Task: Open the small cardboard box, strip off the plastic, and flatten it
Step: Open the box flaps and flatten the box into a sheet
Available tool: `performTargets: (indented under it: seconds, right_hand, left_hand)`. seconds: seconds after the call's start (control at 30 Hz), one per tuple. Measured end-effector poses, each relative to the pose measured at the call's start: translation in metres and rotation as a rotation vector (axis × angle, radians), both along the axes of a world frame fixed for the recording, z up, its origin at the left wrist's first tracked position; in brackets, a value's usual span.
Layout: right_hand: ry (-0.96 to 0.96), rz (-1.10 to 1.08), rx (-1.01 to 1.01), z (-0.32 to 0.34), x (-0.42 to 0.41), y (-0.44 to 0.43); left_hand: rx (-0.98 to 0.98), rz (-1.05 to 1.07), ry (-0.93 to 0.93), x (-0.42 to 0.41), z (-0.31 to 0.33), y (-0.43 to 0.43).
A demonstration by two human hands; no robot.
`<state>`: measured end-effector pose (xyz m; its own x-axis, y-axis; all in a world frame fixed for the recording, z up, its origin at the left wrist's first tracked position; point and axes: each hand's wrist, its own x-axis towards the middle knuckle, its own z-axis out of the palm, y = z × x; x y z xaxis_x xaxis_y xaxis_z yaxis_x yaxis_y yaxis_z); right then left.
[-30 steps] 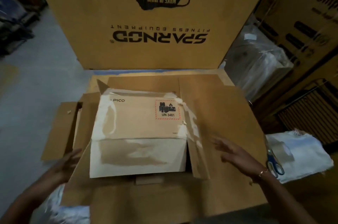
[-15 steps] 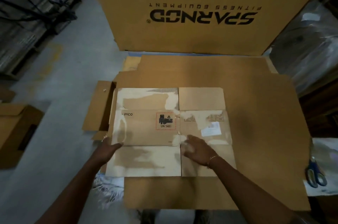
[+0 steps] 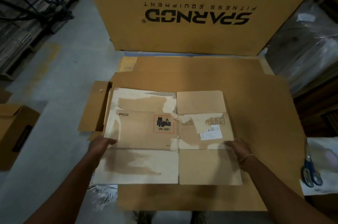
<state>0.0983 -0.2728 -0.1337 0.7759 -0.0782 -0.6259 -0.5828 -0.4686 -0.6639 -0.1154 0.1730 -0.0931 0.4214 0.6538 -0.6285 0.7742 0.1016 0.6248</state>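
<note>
Head view, looking down: I've got the small brown cardboard box (image 3: 165, 137) lying flat, all its flaps spread out, on a bigger sheet of brown cardboard (image 3: 256, 114) on the floor. Pale torn patches run across its panels, and I can read "PICO" and a red-bordered "UN 3481" battery label (image 3: 163, 124) on the middle-left panel; a white barcode sticker (image 3: 211, 132) sits on the middle-right one. Left hand (image 3: 99, 146) is on the box's left edge, fingers laid flat over the panel, thumb side hidden, so I cannot tell whether it pinches the edge. Right hand (image 3: 237, 148) rests at the right edge with fingers loosely extended on the card, a gold bracelet (image 3: 246, 158) at the wrist. Behind, a tall brown carton printed "SPARNOD FITNESS EQUIPMENT" (image 3: 197, 13) stands upside down. Blue-handled scissors (image 3: 311, 172) lie well off to the right on white wrapping, and an open brown carton (image 3: 16, 132) sits on the grey floor at far left
</note>
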Motion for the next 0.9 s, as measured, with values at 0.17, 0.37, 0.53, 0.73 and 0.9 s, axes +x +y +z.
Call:
performTargets:
  seconds: [0.17, 0.37, 0.53, 0.73, 0.9]
  right_hand:
    - [0.001, 0.081, 0.035, 0.039, -0.007, -0.021]
    - [-0.436, -0.067, -0.092, 0.109, -0.025, -0.039]
    - [-0.593, -0.146, -0.144, 0.147, -0.049, -0.035]
    - [-0.608, -0.058, -0.124, 0.17, -0.063, -0.003]
    - [-0.546, 0.183, -0.034, 0.176, -0.045, 0.064]
  left_hand:
    - [-0.004, -0.163, -0.065, 0.02, 0.014, 0.0]
    - [0.215, -0.312, -0.303, 0.068, 0.055, -0.021]
    - [0.241, -0.372, -0.425, 0.08, 0.081, -0.018]
    - [0.178, -0.344, -0.472, 0.039, 0.098, 0.012]
    - [0.205, -0.105, -0.44, -0.047, 0.093, 0.046]
